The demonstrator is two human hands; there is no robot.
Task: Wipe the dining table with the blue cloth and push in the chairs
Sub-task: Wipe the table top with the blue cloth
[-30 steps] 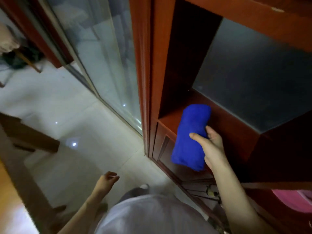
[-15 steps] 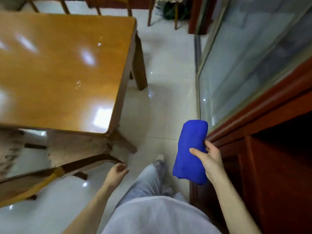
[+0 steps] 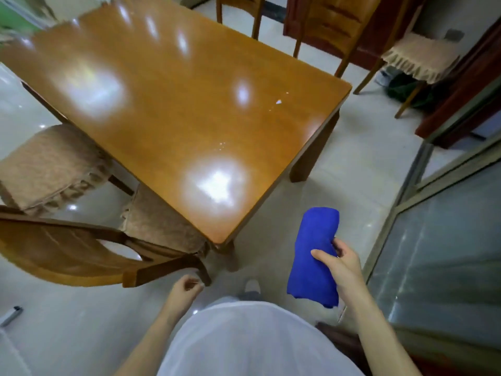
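Note:
My right hand (image 3: pixel 343 270) grips the folded blue cloth (image 3: pixel 315 256) in the air, just right of the near corner of the wooden dining table (image 3: pixel 173 104). Small white specks lie on the glossy tabletop. My left hand (image 3: pixel 184 290) hangs loosely curled and holds nothing, close to the back of a wooden chair (image 3: pixel 67 248) pulled out at the table's near left side. A second cushioned chair (image 3: pixel 46 164) stands out further left. Two more chairs (image 3: pixel 328 20) stand at the far side.
A cushioned chair (image 3: pixel 417 58) stands apart at the far right beside a dark bag. A glass sliding door (image 3: pixel 439 234) with a metal frame runs along the right. A small grey object (image 3: pixel 10 314) lies on the tiled floor at left.
The view has swung left from the red cabinet to the table. My right hand has carried the blue cloth away from the cabinet shelf toward the table corner.

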